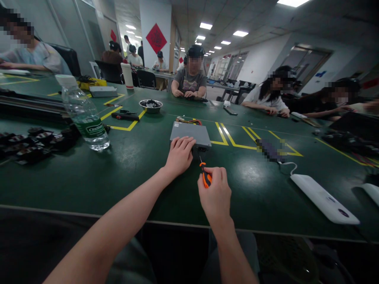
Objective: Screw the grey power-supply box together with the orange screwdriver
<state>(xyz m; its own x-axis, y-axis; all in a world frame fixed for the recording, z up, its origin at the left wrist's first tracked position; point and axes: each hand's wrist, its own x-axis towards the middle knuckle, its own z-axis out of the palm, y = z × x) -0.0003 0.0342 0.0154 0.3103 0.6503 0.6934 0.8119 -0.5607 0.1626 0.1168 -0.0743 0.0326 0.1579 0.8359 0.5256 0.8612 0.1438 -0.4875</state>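
A grey metal computer power supply [194, 132] lies on the green table in front of me, its cable bundle [188, 121] at the far side. My left hand [181, 154] holds it at the near left, fingers laid over the top edge; the thumb is mostly hidden. In my right hand [217, 189] is an orange and black screwdriver [206, 176], tilted, with the fingers closed around its handle. Its thin shaft points at the near face of the power supply, beside a dark socket [202, 149]. Whether the tip sits in a screw is too small to tell.
A water bottle [89, 122] stands left, near dark parts [29, 146]. Beyond are a metal bowl [151, 105], a black-and-red tool [125, 116] and a white cup [127, 76]. A white power bank [324, 199] with a cable lies right. Several people sit around the table.
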